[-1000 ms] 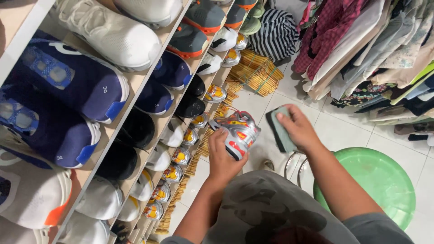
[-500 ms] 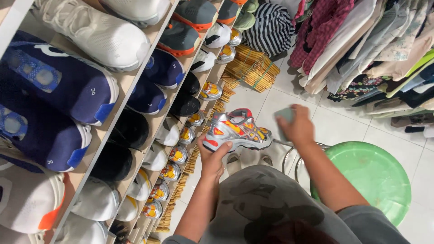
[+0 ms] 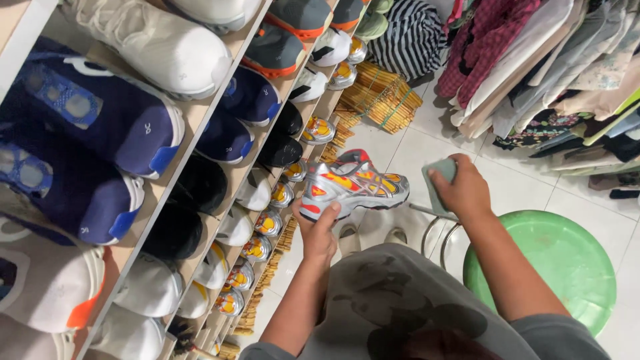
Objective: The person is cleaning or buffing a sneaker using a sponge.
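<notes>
**Silver sneaker held up beside the shoe rack**

Left hand (image 3: 319, 235) closed around the heel end of a silver sneaker (image 3: 352, 185) with red and yellow panels, fingers wrapped under the sole, thumb up along the side. Shoe held level, toe pointing away from the grip toward the right hand (image 3: 463, 190). Right hand clamped on a grey-green sponge (image 3: 439, 180), just beyond the sneaker's toe, not clearly touching it. Left of the grip, a slanted wooden shoe rack (image 3: 200, 123) filled with navy, white, black and grey shoes, plus a row of matching silver pairs on the lowest shelf. Below and right of the sponge hand, a round green stool (image 3: 553, 267) on the white tiled floor (image 3: 507, 190). Farther beyond, hanging clothes (image 3: 533, 60) and a bundle of bamboo mats (image 3: 383, 100)
</notes>
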